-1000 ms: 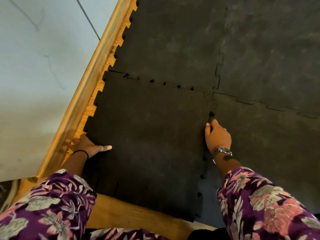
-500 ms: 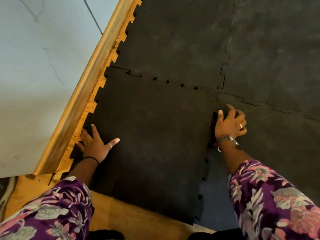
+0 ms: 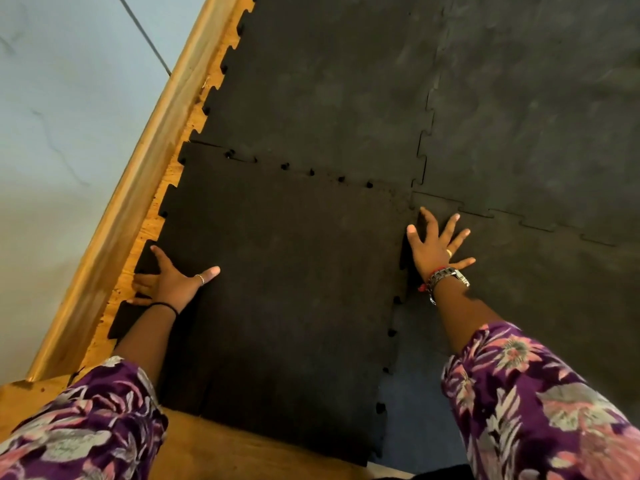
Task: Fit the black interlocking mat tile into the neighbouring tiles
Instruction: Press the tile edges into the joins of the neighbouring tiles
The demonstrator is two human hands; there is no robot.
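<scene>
The black interlocking mat tile [image 3: 284,289] lies in the near left of the floor, its toothed edges meeting the far tile [image 3: 322,98] and the right-hand tile [image 3: 540,306]. Small gaps show along the far seam, and the right seam stands apart lower down. My left hand [image 3: 173,282] rests flat on the tile's left edge, fingers spread, some over the wooden floor. My right hand [image 3: 436,247] presses flat with fingers apart over the right seam near the far corner. Neither hand holds anything.
A wooden skirting board [image 3: 138,188] and a pale wall [image 3: 62,133] run along the left. Bare wooden floor [image 3: 221,448] shows at the near edge. More joined black tiles [image 3: 536,98] cover the far right. A blue-grey strip [image 3: 415,410] shows beside the tile.
My right hand has gone from pinching the tile's right edge to lying flat with fingers spread on the seam. My left hand has slid further up the left edge and opened.
</scene>
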